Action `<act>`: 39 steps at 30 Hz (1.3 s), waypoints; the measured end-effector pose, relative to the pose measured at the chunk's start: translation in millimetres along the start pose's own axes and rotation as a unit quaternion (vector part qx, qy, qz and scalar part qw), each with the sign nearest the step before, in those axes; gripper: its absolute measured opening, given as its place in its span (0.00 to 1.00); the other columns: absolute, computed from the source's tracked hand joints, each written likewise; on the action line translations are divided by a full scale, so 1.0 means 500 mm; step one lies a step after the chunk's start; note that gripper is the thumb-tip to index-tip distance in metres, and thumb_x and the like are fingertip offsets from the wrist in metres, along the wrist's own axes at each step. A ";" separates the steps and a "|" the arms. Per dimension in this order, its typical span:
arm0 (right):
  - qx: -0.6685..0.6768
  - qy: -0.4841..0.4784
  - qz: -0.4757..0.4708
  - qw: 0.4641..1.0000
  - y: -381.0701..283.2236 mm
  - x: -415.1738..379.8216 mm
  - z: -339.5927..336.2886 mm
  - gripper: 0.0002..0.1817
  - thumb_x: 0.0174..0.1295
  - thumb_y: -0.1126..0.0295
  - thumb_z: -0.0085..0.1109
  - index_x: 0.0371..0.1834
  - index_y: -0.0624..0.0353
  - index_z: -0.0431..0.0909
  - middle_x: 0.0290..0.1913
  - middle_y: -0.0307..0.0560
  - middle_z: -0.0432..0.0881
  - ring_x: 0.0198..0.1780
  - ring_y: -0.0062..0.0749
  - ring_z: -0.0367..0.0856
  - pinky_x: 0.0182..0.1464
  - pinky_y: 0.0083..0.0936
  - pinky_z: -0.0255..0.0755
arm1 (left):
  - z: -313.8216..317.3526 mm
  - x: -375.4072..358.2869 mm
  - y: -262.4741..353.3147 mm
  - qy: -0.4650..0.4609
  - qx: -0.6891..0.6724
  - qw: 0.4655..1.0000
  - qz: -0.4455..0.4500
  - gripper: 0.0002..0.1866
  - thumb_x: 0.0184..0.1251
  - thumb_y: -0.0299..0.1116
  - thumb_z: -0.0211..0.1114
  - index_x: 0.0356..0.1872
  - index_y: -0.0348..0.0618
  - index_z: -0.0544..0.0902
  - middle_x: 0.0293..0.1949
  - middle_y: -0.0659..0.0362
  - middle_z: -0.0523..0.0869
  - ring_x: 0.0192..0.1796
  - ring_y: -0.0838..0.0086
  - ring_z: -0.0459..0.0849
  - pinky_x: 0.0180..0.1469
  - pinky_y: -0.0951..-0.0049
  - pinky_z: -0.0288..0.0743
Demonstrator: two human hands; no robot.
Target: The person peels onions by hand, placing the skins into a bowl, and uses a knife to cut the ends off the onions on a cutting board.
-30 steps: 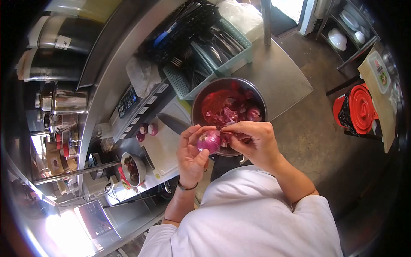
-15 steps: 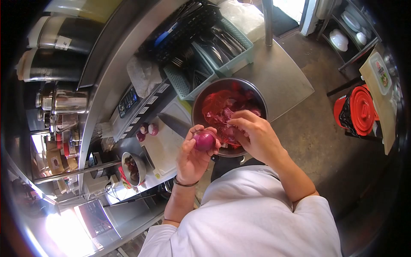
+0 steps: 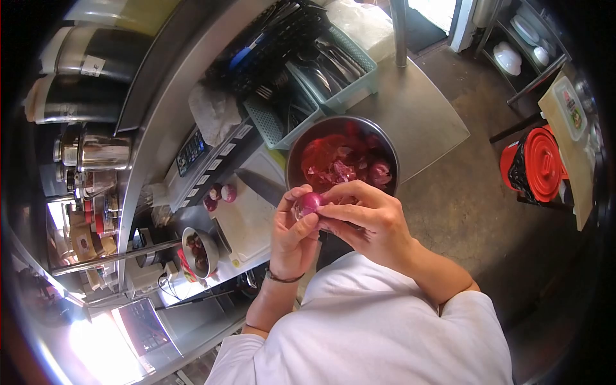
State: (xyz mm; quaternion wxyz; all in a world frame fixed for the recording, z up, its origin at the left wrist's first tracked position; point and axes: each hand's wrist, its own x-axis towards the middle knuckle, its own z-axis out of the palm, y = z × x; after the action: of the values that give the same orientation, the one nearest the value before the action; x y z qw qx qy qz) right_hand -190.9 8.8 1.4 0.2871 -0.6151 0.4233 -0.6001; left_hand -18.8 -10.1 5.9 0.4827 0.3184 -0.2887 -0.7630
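Note:
A red onion (image 3: 310, 203) sits in my left hand (image 3: 290, 239), whose fingers and thumb wrap round it. My right hand (image 3: 377, 221) has its thumb and fingertips closed against the onion's near right side. Both hands are at the near edge of a large metal bowl (image 3: 394, 151), hiding part of its rim. Inside the bowl, papery purple onion skins (image 3: 338, 172) lie over red contents, and a whole red onion (image 3: 379, 172) shows at the right.
Left of the bowl, a white cutting board (image 3: 247, 228) holds a knife (image 3: 262, 187) and several small red onions (image 3: 221, 192). A smaller bowl (image 3: 213, 250) stands nearer. Cutlery baskets (image 3: 356, 96) stand behind the big bowl; a red lidded bin (image 3: 541, 170) is at right.
My right hand has come back from over the bowl to the onion in my left hand. The skins lie lower in the bowl, and the onion there is more visible.

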 end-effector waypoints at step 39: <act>0.157 0.004 0.149 0.976 0.004 0.006 -0.008 0.07 0.51 0.82 0.64 0.33 0.70 0.77 0.34 0.49 0.81 0.32 0.32 0.86 0.35 0.22 0.81 | 0.018 -0.013 0.000 0.011 0.242 0.967 0.073 0.36 0.48 0.16 0.75 0.62 0.36 0.71 0.55 0.55 0.76 0.56 0.70 0.79 0.59 0.72 0.75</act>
State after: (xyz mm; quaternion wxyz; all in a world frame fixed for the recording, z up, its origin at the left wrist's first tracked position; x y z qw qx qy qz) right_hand -195.2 6.1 1.7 0.4646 -0.4897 0.4118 -0.6122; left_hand -23.5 -2.8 13.0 0.4492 0.4118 -0.4820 -0.6296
